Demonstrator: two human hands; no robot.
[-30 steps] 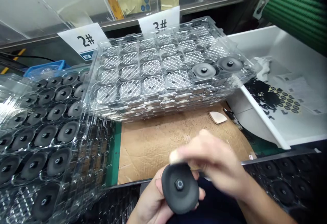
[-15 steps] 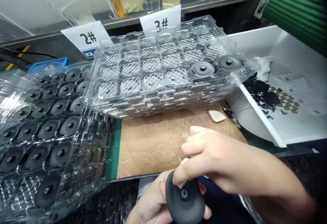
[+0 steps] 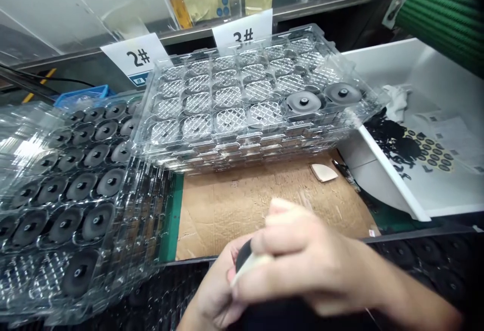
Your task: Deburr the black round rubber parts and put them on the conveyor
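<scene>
Low in the head view, my left hand (image 3: 214, 288) is closed around a black round rubber-like disc (image 3: 243, 255); now only a small part of the disc shows. Above it my right hand (image 3: 295, 258), somewhat blurred, pinches a thin cream-coloured pad (image 3: 250, 266) against the disc's edge. My right hand covers most of the disc, including its raised centre. A similar cream-coloured wedge (image 3: 324, 172) lies on the cardboard sheet (image 3: 227, 205) beyond my hands.
A stack of clear plastic trays (image 3: 204, 142) carries two black discs at its right. Another tray stack (image 3: 128, 220) full of discs stands left. At right is a white bin (image 3: 393, 175) with black scraps and stickers, under a green ribbed hose (image 3: 446, 16). A metal tool (image 3: 346, 175) lies beside the bin.
My right hand has moved down and left over the disc, bringing the cream pad to its outer edge. The disc has been tipped and is now mostly hidden. The view has shifted slightly.
</scene>
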